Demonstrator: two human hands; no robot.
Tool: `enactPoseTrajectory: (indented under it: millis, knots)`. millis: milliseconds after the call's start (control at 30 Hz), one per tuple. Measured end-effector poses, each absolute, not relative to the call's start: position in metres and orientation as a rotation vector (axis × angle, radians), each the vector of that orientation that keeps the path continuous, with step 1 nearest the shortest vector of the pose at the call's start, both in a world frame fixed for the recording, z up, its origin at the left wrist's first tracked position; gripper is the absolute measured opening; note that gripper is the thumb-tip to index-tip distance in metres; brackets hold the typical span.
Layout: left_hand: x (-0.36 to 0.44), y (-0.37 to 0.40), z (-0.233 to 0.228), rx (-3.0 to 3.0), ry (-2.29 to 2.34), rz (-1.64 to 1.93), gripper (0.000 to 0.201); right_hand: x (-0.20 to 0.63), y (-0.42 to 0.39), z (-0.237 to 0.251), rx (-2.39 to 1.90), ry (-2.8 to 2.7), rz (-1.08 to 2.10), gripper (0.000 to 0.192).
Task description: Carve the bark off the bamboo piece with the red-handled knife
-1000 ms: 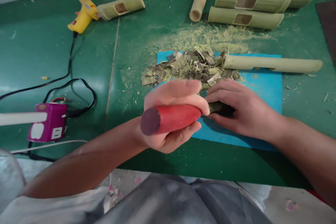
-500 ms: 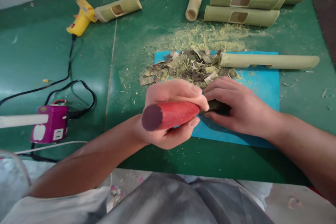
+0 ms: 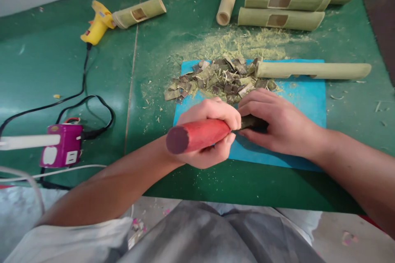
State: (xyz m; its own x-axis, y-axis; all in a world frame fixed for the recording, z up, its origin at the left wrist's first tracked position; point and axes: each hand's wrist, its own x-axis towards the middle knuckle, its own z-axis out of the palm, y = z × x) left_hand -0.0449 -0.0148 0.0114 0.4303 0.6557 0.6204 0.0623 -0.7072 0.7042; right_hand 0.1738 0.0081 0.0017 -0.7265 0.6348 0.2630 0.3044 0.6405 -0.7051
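Surface: green table [image 3: 154, 49], blue mat [image 3: 305, 98] mid-frame.
Left hand [image 3: 210, 131]: your fist clenched round red handle [image 3: 197, 134].
Right hand [image 3: 277, 125]: grasping dark piece [image 3: 251, 122] over mat.
Progress: chip pile [image 3: 220, 78] built; windowed bamboo tubes [image 3: 280, 18] upper right appear cut; one bamboo tube [image 3: 311, 70] waits on mat.

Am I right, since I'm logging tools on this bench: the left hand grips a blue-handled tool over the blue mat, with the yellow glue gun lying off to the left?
Not quite. The head view shows the left hand gripping a red-handled tool, not a blue-handled one. The rest holds: it is over the blue mat, and the yellow glue gun lies off to the left.
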Motion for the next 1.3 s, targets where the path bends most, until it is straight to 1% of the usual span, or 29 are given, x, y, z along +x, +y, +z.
enactPoseTrajectory:
  millis: [267, 600, 767, 933, 1100, 1300]
  knots:
    - [-0.051, -0.011, 0.01, 2.054, 0.601, 1.212, 0.014, 0.173, 0.009, 0.003, -0.705, -2.391, 0.85, 0.016]
    - [-0.05, -0.006, 0.002, 1.996, 0.588, 1.259, 0.017, 0.173, 0.01, 0.001, -0.693, -2.408, 0.849, 0.016]
    - [-0.051, -0.004, -0.001, 1.97, 0.553, 1.369, 0.014, 0.172, 0.009, -0.001, -0.633, -2.397, 0.824, 0.018]
    - [-0.049, -0.005, -0.002, 1.972, 0.582, 1.382, 0.011, 0.172, 0.009, -0.001, -0.653, -2.384, 0.84, 0.02]
    - [-0.05, -0.005, -0.007, 1.912, 0.56, 1.518, 0.018, 0.172, 0.009, -0.001, -0.649, -2.379, 0.845, 0.017]
    - [-0.052, -0.007, 0.0, 1.923, 0.578, 1.365, 0.011, 0.172, 0.009, -0.001, -0.671, -2.403, 0.825, 0.018]
